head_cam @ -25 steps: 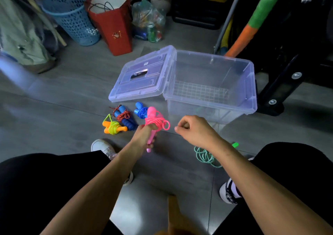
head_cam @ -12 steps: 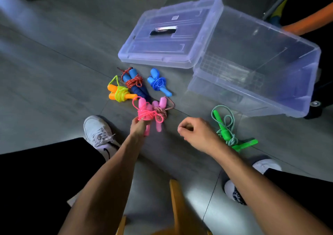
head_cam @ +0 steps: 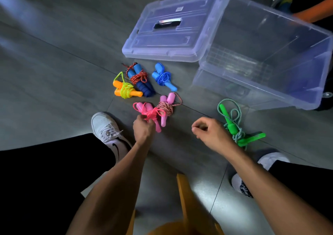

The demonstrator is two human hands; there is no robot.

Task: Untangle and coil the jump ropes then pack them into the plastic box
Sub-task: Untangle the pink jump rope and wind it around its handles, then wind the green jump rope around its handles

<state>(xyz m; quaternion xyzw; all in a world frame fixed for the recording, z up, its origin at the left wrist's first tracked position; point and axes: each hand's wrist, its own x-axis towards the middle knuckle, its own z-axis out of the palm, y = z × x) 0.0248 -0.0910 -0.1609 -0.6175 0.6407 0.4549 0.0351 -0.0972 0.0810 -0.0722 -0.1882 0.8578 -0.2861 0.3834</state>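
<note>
On grey floor, left hand (head_cam: 144, 129) grips coiled hot-pink jump rope (head_cam: 150, 113).

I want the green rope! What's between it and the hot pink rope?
Head view: the right hand, then bare floor.

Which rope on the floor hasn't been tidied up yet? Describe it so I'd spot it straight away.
Start at the clear plastic box lying open on the floor. Just in front of its near wall, beside the right hand, lies the green jump rope. Its handles are bright green and its pale cord sprawls in loose loops, whereas the other ropes are wound into tight bundles.
</note>
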